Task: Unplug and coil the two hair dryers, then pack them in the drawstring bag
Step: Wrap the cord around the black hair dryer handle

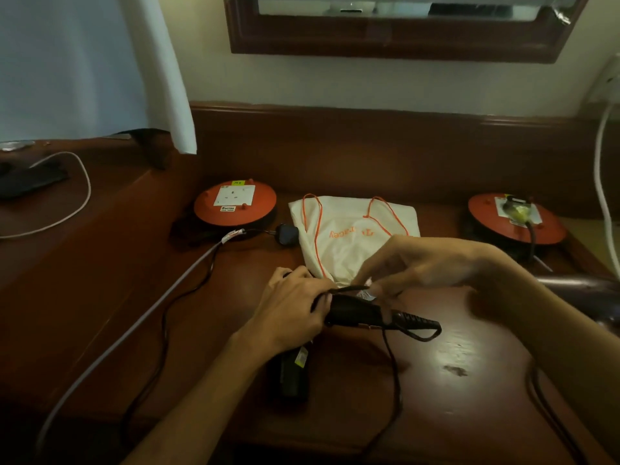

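My left hand (295,303) grips a black hair dryer (355,310) lying on the wooden table; its barrel (290,370) points toward me. My right hand (419,263) pinches the dryer's black cord (392,357) just above the handle. That cord runs off the front edge and back to a black plug (287,233) lying loose beside the left orange reel (235,203). A cream drawstring bag (352,233) with orange cords lies flat behind my hands. A second dryer (580,283), dark purple, shows at the right edge, with a plug (516,209) seated in the right orange reel (516,218).
A grey cable (134,323) runs diagonally from the left reel toward the front left. A white cable (604,196) hangs down the wall at the right. A raised side surface at left holds a white cord (77,196) and dark items. A mirror frame (396,45) hangs above.
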{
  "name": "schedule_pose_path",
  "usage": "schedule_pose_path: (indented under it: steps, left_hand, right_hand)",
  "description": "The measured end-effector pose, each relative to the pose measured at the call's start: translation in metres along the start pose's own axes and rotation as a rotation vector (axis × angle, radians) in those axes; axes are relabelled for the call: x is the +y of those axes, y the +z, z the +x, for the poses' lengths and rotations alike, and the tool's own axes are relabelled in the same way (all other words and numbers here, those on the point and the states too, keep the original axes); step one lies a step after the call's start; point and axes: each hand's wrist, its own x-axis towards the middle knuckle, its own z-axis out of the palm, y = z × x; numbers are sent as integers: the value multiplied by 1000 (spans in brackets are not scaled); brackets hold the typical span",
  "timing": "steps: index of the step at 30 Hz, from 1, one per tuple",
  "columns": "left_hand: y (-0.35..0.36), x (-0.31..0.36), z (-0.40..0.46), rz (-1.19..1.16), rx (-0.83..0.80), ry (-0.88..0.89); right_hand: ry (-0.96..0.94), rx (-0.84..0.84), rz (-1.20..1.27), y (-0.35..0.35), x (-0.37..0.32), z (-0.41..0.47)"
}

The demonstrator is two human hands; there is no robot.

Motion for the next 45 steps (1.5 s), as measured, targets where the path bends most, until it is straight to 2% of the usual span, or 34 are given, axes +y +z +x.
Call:
schedule_pose_path:
  steps: [4,7,10,13,17,22,29,34,39,45]
  left_hand:
    - [2,-3,-2,-31,38,-46]
    - [1,-2,-2,0,38,-78]
    - [0,2,2,44,28,-113]
    - [0,6,6,70,22,-150]
    - [-2,7,5,16,74,-176]
    - [-1,-5,2,-110,165,-211]
    - [-7,-14,-6,-326,280,-233]
    - [-5,-17,-5,-287,206,-205]
    - [-11,-19,-9,-356,136,-243]
    - [-33,-26,-2,-392,-201,-223]
  right_hand:
    - [80,344,-82,-11,27,-15]
    - [68,457,-23,-7,38,-19]
    - [27,378,-108,6,19,-30]
    - [-10,271,-244,49,3,-27]
    - [-91,383,-198,115,9,-2]
    - [-144,496,-88,143,23,15]
    - [-113,471,-342,163,51,37]
    - [-83,485,-320,163,54,39]
    - [-55,509,-144,155,52,36]
    - [-23,508,-66,149,51,30]
